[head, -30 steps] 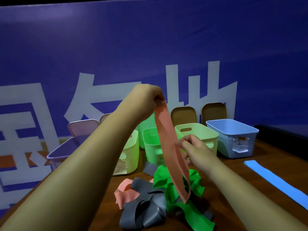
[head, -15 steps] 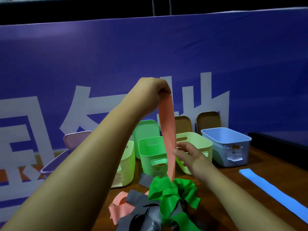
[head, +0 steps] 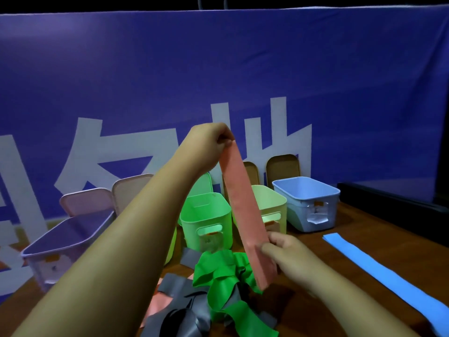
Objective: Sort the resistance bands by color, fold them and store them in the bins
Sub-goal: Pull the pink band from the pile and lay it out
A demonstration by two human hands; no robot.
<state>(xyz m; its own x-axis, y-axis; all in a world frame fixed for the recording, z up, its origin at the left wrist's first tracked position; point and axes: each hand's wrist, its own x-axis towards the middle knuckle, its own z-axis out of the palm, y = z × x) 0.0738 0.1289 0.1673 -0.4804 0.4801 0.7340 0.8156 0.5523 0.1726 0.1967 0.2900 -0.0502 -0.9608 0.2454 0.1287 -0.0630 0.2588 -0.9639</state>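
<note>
The left hand (head: 209, 142), at the frame centre, pinches the top end of the salmon band (head: 245, 210); the right hand (head: 290, 255), lower right of it, grips its lower part. Below lies a pile of green and grey bands (head: 218, 271), with a green bin (head: 218, 212) behind it.

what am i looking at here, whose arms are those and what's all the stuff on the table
No machine here: these are a person's bare arms, seen from one camera worn on their head, looking forward and down. The left hand pinches the top end of a salmon-pink band and the right hand pinches it lower down, so it stretches between them. Below, on the wooden table, lies a tangle of green bands and grey bands; a blue band lies flat to the right. Behind stand open bins: purple bin, green bin, pale yellow bin, blue bin.
</note>
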